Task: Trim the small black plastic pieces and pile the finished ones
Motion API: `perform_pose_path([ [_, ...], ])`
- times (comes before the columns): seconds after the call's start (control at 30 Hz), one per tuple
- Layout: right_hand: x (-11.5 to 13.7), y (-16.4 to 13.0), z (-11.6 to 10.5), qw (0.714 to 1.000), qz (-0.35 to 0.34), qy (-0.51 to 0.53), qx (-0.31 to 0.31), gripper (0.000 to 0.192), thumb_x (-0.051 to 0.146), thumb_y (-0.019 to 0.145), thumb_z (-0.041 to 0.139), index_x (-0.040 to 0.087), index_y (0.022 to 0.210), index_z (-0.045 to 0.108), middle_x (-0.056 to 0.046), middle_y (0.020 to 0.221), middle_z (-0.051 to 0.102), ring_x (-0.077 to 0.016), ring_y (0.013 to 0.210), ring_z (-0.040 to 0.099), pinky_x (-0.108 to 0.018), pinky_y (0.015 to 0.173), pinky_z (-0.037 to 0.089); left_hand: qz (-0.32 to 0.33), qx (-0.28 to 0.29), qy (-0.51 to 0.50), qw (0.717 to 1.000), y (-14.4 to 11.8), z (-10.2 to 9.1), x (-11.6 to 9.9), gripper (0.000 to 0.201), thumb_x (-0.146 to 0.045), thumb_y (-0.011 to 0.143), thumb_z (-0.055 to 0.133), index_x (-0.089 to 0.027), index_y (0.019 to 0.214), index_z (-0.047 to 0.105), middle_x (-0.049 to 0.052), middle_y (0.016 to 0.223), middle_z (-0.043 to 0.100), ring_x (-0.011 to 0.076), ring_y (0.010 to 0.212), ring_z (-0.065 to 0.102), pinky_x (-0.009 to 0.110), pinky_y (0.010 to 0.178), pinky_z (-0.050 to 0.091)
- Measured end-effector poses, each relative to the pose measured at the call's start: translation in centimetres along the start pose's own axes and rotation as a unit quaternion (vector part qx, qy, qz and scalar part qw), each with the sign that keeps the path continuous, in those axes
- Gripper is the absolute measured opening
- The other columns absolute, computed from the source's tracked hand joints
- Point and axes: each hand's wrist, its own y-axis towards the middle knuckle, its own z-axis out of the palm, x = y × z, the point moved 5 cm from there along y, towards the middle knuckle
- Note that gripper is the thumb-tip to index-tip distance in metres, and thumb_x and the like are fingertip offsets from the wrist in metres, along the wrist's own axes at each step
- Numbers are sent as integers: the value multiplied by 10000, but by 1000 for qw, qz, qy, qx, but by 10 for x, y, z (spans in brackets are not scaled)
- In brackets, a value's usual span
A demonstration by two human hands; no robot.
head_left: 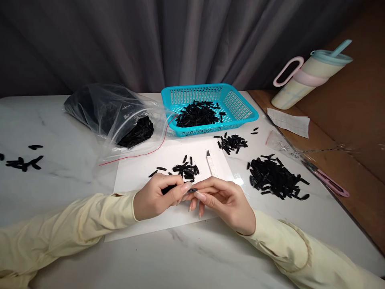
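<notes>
Both of your hands meet over the near edge of the white sheet [138,172]: your left hand [156,197] and right hand [224,200] pinch one small black piece [192,190] between fingertips. It looks light, stiff and slippery, so grip it by its ends.

Counted one turquoise basket [240,105], one plastic bag [102,110], one white sheet [135,176], one knife [211,162], one tumbler [309,76] upper right, one paper slip [289,121]. My two hands [156,197] [224,200]. Black pieces [275,176]: too many to count.
</notes>
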Motion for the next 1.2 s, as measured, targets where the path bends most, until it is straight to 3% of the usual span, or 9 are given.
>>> perform_pose_path([
  [0.13,0,-1,-1,1000,-13,-5,-6,122,205,848,582,146,941,634,-81,818,701,-137,656,647,-240,507,538,-26,-14,-11,999,-1,0,2,320,-282,848,444,-169,549,421,-64,446,366,31,358,262,178,338,224],
  [0.33,1,-2,0,1000,-16,-19,-12,121,205,847,581,141,935,635,-82,796,707,-139,637,648,-248,501,540,-71,19,-105,992,-1,4,8,387,-372,866,444,-175,539,383,-86,411,288,27,342,219,176,332,193],
  [0.63,3,-2,-2,999,-31,-16,-22,102,194,852,573,148,921,631,-65,774,707,-134,618,647,-240,483,529,-218,39,-239,946,1,9,19,491,-575,787,500,-164,530,426,-105,383,201,15,307,155,132,273,131],
  [0.87,3,-1,-2,999,-36,-17,-21,111,200,854,572,152,936,631,-62,766,704,-128,603,641,-238,475,524,-258,84,-308,912,2,15,17,563,-615,747,526,-155,460,374,-90,379,218,7,298,155,114,249,143],
  [1.2,2,0,-2,999,-14,-2,-31,111,237,850,580,136,883,614,-74,759,704,-131,587,641,-240,462,521,-254,71,-386,884,4,10,20,443,-427,788,571,-153,499,378,-90,401,271,-1,297,143,79,227,165],
])
